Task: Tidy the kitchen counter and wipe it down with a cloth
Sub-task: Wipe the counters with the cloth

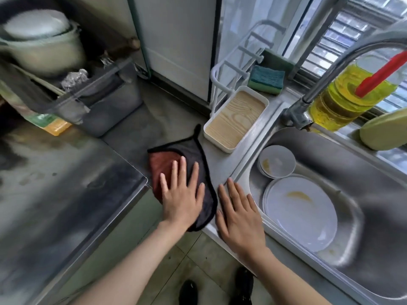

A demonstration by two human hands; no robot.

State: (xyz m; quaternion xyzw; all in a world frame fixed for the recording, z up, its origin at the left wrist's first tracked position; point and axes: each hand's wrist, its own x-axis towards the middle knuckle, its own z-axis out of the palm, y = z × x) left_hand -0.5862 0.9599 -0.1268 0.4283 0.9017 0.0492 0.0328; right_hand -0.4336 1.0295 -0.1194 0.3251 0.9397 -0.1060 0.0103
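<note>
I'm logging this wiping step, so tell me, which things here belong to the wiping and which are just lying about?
In use: cloth, pressed flat by the left hand; steel counter; right hand resting on its edge.
Lying about: wood-grain tray, sponges, stained plates and bowls in the sink, bottle of yellow liquid.

The single view sits on the person's head, close above the counter (222,164), and faces steeply down and forward. Its wide lens bends the edges. The left hand (180,199) and right hand (240,219) lie near mid-frame. The sink (330,155) fills the right, a window (352,25) the top right, and shoes (188,291) touch the bottom edge.
</note>
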